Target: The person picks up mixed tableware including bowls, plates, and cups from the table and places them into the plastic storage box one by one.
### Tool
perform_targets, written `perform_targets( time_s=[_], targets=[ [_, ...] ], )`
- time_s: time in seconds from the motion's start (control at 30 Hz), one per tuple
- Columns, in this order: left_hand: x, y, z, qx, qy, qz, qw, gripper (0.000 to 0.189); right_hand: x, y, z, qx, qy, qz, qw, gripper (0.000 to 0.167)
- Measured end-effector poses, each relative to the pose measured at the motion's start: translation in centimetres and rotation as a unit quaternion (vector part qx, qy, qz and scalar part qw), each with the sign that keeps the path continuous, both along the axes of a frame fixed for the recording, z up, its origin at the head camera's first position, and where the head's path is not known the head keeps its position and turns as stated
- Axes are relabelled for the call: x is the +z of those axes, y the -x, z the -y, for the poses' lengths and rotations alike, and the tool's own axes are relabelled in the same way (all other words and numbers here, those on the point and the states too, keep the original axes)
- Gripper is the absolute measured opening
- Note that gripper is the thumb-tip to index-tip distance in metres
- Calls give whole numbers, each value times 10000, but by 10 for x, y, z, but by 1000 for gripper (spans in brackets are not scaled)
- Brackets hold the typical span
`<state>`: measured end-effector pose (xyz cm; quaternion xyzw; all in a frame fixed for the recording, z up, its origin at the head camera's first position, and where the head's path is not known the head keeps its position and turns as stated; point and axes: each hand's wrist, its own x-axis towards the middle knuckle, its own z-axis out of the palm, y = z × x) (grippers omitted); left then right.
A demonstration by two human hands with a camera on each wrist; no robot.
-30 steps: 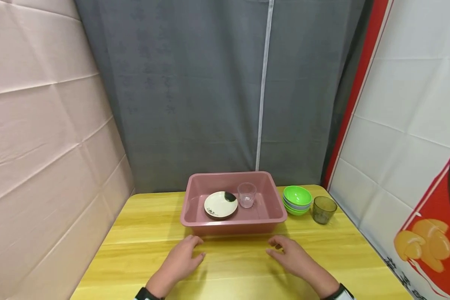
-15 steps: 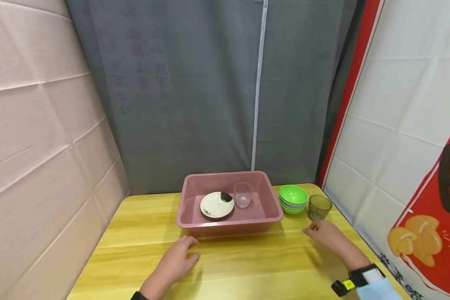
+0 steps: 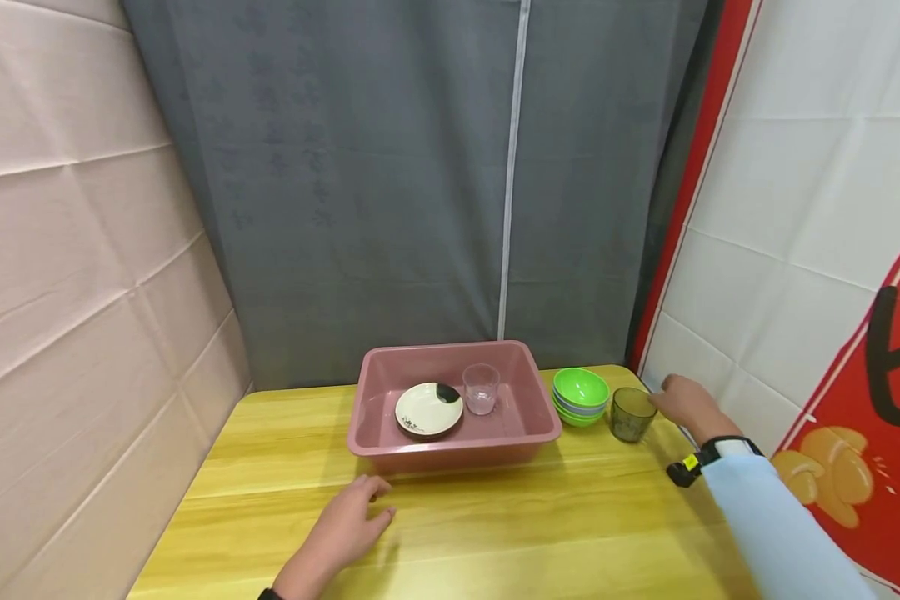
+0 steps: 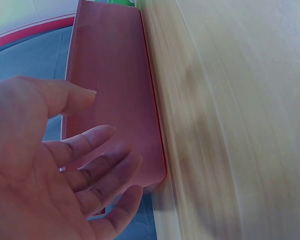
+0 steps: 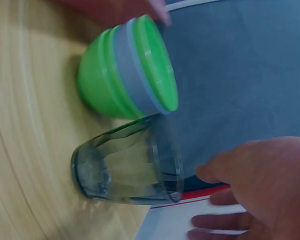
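My right hand (image 3: 687, 405) is beside the right rim of a dark tinted glass (image 3: 631, 416). In the right wrist view a gap shows between the thumb and this upright glass, and the fingers hold nothing. Left of the glass stands a stack of green and grey bowls (image 3: 581, 397). My left hand (image 3: 347, 523) hovers over the table before the near left corner of a pink basin (image 3: 450, 451), fingers loosely bent and holding nothing. Inside the basin are a white plate with a dark patch (image 3: 426, 409), on something dark, and a clear glass (image 3: 481, 390).
The wooden table (image 3: 450, 533) ends at a grey curtain (image 3: 345, 208) behind the basin. A white sheet with red print (image 3: 765, 275) hangs close to the right hand. A pale sheet (image 3: 82, 292) borders the left side.
My right hand has moved right and forward, from in front of the basin to the dark glass. The left hand stays nearly where it was. The view has shifted slightly.
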<state>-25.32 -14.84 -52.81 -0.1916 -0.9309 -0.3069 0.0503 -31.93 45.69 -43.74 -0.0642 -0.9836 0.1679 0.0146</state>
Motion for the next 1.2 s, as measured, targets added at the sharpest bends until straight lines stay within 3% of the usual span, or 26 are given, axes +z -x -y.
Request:
perform_targets(
  time_s=[0.1,0.2,0.57,0.83,1.0,1.2],
  targets=[
    [0,0,1,86,10,50,10000,31,-7,17,1,251,-214,-376,9987,53],
    [0,0,2,68,20,70,10000,31,-17,30,2,426,-348,-471,9974,47],
    [-2,0,4,74,51,106,9999,30,-32,51,5,821,-629,-538,9932,32],
    [-4,-2,4,64,-1,106,9999,29,-33,50,6,995,-799,-571,9902,13],
    [-4,-2,6,131,-51,180,9997,27,-28,45,4,868,-476,-389,9943,15],
    [-2,-2,8,99,-87,247,9996,26,-27,39,0,790,297,-116,9964,20]
  ],
)
